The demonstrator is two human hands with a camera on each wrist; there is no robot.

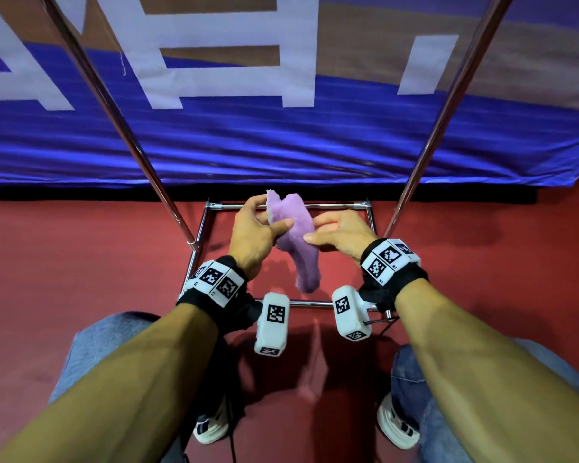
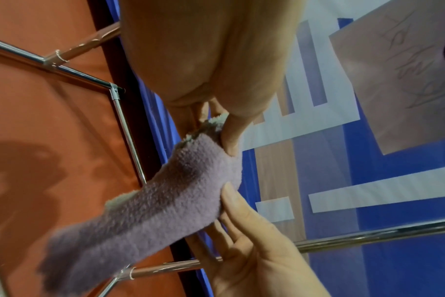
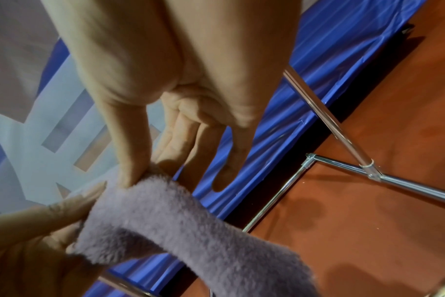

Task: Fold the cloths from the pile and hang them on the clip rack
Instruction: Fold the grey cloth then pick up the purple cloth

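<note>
Cloth, a small fluffy purple fleece piece [image 1: 296,238], drooped limp and light; left hand [image 1: 253,235] and right hand [image 1: 343,233] fingers pinched its upper edge, judged the best hold.

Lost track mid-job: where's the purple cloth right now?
In the head view the purple cloth is centre frame, held between the left hand and right hand, hanging above the metal rack base.

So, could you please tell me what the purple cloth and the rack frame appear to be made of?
The purple cloth, pinched by both hands, looks like plush fleece or microfibre: fuzzy matte pile, limp drape. The rack frame looks like chromed or polished steel tubing: mirror-bright highlights, clamped corner joints.
</note>
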